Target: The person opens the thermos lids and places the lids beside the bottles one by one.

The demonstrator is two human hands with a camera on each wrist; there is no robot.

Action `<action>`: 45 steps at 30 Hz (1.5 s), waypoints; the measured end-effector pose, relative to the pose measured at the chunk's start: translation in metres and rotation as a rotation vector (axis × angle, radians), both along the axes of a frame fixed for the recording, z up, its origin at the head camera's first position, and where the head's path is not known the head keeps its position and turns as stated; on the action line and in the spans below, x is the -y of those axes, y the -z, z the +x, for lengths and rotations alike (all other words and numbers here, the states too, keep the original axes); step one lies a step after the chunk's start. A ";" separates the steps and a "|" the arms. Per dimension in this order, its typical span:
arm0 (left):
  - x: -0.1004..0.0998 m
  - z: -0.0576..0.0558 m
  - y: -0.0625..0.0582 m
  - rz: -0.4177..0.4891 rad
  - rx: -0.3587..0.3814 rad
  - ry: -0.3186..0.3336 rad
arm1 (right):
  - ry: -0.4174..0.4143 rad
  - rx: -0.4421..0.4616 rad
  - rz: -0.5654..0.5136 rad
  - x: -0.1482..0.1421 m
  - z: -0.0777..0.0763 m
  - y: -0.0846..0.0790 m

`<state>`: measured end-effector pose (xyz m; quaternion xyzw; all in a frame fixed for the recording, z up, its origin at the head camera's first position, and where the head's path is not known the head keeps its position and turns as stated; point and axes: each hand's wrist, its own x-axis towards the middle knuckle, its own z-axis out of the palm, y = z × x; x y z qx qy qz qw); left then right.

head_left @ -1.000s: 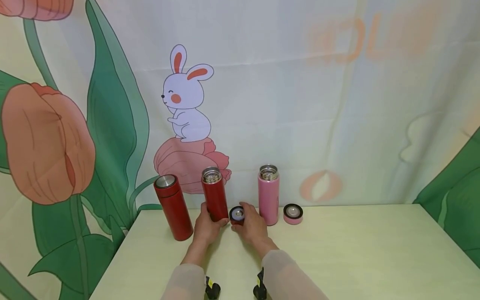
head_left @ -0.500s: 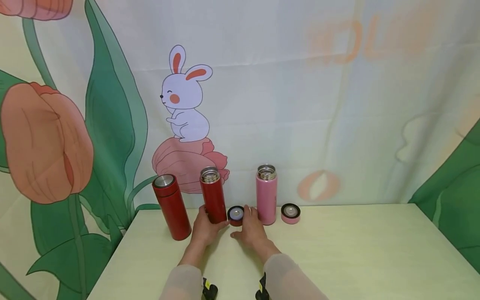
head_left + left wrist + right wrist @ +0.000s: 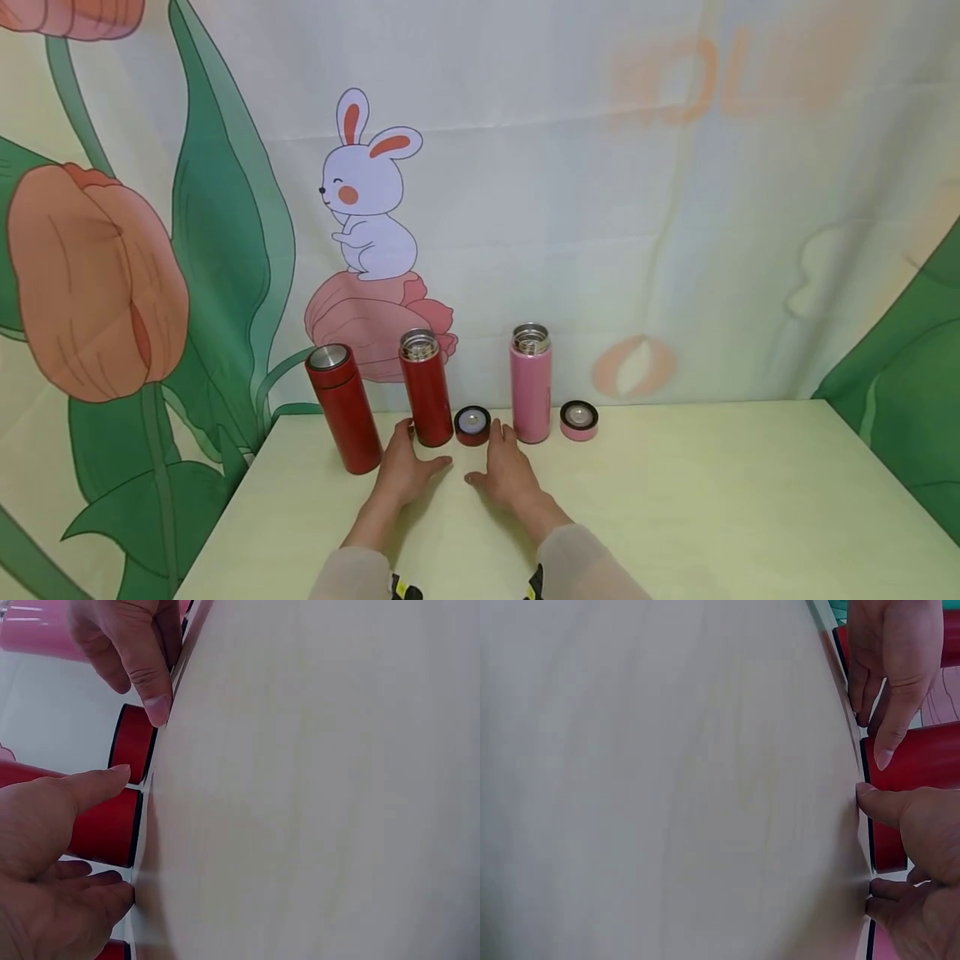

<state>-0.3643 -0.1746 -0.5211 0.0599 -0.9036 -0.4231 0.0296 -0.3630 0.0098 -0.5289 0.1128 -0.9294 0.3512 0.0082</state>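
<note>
An uncapped red thermos stands upright near the back of the table, its steel mouth showing. Just right of its base lies its red lid, underside up. My left hand is spread in front of the thermos, thumb apart from the fingers, holding nothing. My right hand is in front of and to the right of the lid, fingers extended and thumb out to the left, with nothing in it. In the left wrist view, the red lid sits between the two hands.
A capped red thermos stands at the left. To the right are an uncapped pink thermos and its upturned pink lid. Behind the pale table hangs a printed cloth with a rabbit and tulips.
My right hand has let go of the red lid, and my left hand has released the uncapped red thermos. Both hands have drawn back slightly toward me.
</note>
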 end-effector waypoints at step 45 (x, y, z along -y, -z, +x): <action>0.087 0.071 -0.059 0.101 0.035 -0.153 | -0.399 0.240 -0.455 0.077 0.014 -0.065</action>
